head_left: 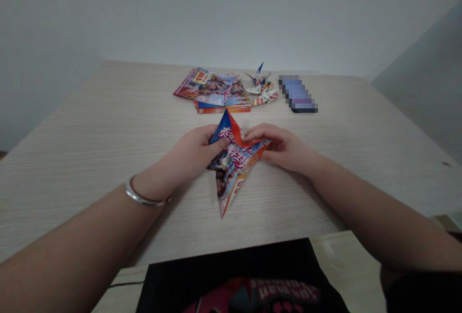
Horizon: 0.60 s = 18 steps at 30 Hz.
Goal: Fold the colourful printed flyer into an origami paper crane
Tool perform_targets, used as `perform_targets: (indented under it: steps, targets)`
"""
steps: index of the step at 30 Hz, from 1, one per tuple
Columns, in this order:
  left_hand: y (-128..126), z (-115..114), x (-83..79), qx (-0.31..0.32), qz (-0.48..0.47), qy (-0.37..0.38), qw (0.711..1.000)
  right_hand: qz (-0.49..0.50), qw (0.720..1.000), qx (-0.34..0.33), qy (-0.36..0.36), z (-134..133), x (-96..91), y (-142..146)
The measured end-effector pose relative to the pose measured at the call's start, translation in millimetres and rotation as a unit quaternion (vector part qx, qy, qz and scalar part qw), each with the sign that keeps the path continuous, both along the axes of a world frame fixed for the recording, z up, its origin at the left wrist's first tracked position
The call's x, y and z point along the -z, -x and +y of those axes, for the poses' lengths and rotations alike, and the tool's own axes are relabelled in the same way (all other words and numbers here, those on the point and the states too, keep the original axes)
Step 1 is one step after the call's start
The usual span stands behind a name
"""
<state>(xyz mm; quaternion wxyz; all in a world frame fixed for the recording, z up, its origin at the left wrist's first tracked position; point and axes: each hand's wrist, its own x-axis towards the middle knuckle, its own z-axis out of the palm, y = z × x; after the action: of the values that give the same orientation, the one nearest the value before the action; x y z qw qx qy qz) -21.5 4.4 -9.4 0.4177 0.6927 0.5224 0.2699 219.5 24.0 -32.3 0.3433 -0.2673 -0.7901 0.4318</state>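
Note:
A partly folded sheet of printed paper (233, 156), blue, red and white with pointed corners, is held between both hands just over the table. My left hand (197, 151) grips its left side, thumb on top and fingers underneath. On the right, my right hand (283, 147) has its fingers closed around the paper's right-hand point, and some fingertips are hidden behind the fold. One long point of the paper hangs toward me, and another stands up at the far end.
Behind the hands lies a stack of printed flyers (216, 89). Folded paper cranes (262, 89) sit beside it, and a phone (298, 94), partly blurred, lies further right. The pale wooden table (108, 125) meets a wall at the back.

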Motion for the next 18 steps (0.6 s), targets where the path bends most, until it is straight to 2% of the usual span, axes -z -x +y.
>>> perform_targets:
  steps: [6, 10, 12, 18]
  targets:
    - [-4, -4, -6.1, 0.027, -0.013, 0.015, 0.999, 0.024, 0.999, 0.008, 0.048, -3, -3.9, 6]
    - [-6, -4, -10.2, 0.049, 0.008, 0.009, 0.999, 0.009, 0.999, -0.003, 0.034, -4, -5.3, 6]
    - [-7, -5, -12.4, 0.032, 0.036, -0.011, 0.999, 0.001, 1.0, -0.005, 0.024, -5, -6.7, 5]
    - [-4, -3, -13.4, -0.084, 0.113, -0.102, 0.985, 0.002, 1.0, -0.005, 0.03, -11, -15.2, 5]
